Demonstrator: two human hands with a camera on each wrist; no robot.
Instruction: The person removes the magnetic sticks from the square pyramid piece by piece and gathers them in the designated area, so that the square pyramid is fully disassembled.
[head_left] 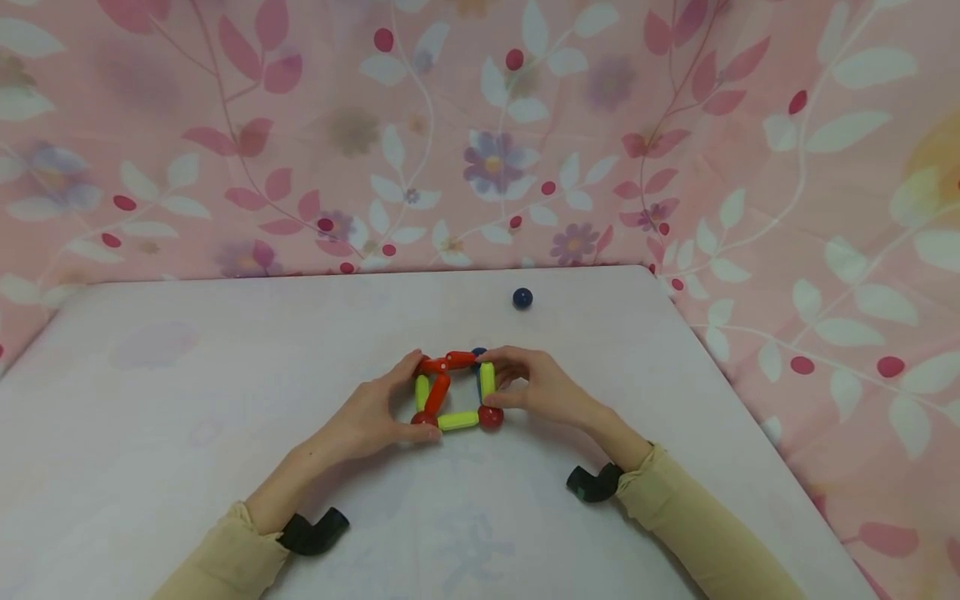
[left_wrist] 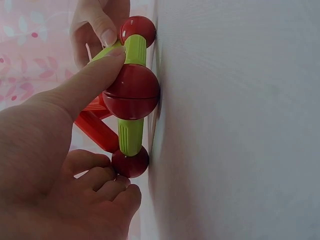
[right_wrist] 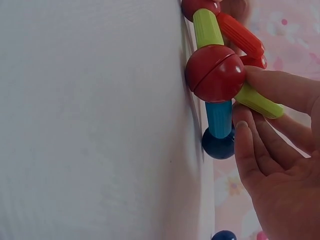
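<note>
A small frame of magnetic sticks and balls sits on the table between the hands. My left hand (head_left: 371, 417) grips its left side. In the left wrist view that thumb lies along the near red ball (left_wrist: 131, 92), while the curled fingers touch the far red ball (left_wrist: 131, 162). At the right, my right hand (head_left: 551, 387) pinches a yellow-green stick (right_wrist: 257, 102) that slants up from the near right red ball (right_wrist: 216, 73). A blue stick (right_wrist: 219, 120) joins this ball to a dark blue ball (right_wrist: 219, 144). Red sticks (head_left: 437, 393) rise at the left and meet above.
Beyond the frame a loose dark blue ball (head_left: 522, 298) lies near the back edge of the white-covered table (head_left: 187, 400). A pink floral cloth (head_left: 450, 125) hangs behind and to the right. Black curved pieces (head_left: 315, 532) are worn at both wrists.
</note>
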